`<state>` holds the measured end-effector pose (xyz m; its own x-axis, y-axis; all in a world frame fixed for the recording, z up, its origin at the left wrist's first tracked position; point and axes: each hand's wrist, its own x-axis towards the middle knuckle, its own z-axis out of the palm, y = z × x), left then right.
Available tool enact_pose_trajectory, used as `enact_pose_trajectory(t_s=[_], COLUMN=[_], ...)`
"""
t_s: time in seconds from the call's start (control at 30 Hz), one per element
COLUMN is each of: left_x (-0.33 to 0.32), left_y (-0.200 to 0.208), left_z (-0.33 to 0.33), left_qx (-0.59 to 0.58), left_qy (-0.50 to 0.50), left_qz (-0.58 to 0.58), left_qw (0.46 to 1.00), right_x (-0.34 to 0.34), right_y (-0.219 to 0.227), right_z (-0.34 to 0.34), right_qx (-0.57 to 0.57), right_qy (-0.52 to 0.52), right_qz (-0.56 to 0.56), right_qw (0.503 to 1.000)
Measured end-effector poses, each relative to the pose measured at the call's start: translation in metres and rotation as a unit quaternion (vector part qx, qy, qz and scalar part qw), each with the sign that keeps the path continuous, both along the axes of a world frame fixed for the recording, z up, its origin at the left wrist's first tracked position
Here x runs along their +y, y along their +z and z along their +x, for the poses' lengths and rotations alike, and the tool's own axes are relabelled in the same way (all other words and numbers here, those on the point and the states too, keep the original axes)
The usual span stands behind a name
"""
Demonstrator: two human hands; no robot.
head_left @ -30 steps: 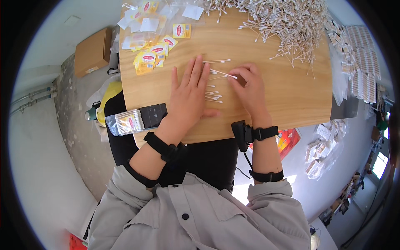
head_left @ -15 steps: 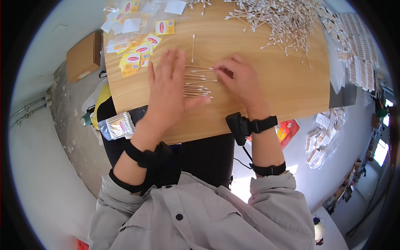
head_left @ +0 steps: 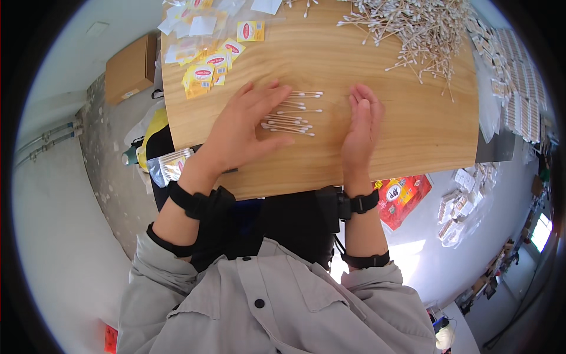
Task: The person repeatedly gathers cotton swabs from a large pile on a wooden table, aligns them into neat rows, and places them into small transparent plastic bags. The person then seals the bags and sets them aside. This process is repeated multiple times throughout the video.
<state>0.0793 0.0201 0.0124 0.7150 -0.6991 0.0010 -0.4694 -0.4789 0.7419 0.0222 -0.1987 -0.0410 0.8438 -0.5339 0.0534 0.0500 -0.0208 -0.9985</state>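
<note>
A small row of wooden-stemmed cotton swabs (head_left: pixel 289 122) lies roughly side by side on the wooden table (head_left: pixel 413 130). My left hand (head_left: pixel 239 121) rests at their left ends, fingers apart and thumb stretched below the row; it covers part of some swabs. To the right of the row, with bare wood between, my right hand (head_left: pixel 361 127) stands on its edge. Its fingers are stretched and close together, palm turned toward the swabs, and nothing shows in it.
A large heap of loose swabs (head_left: pixel 421 35) covers the far right. Yellow cards (head_left: pixel 212 65) and clear bags lie far left. A filled swab pack (head_left: pixel 172 165) sits by my left forearm. Beyond the table are a cardboard box (head_left: pixel 131 68), a red package (head_left: pixel 404 199) and bagged packs (head_left: pixel 463 203).
My right hand has drawn away to the right, its pinch loosened and fingers straightened. My left hand's fingers have tilted rightward over the row. The lone upright swab above the row is gone from there.
</note>
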Motion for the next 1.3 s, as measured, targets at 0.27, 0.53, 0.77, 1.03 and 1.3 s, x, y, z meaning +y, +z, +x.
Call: enact_pose_trajectory(t_s=[0.27,0.53,0.77,1.03,1.3], left_x=[-0.026,-0.034,-0.031,-0.033,-0.031], left_y=[-0.038,-0.03,-0.031,-0.034,-0.03], left_z=[-0.04,-0.051,-0.046,-0.045,-0.049], left_qx=[-0.142,-0.157,-0.156,-0.171,-0.15], left_qy=[0.188,0.227,0.145,0.145,0.139], left_qz=[0.053,0.115,0.161,0.175,0.159], left_qw=[0.97,0.954,0.964,0.959,0.966], right_x=[0.038,0.037,0.014,0.026,0.032], right_y=[-0.003,0.015,0.034,0.021,0.019], right_z=[0.014,0.01,-0.016,-0.009,-0.009], right_qx=[-0.031,-0.018,0.091,0.117,0.106], right_qy=[0.055,0.047,0.182,0.131,0.04], right_qz=[0.008,0.001,-0.292,-0.349,-0.208], right_qw=[0.998,0.999,0.934,0.92,0.972])
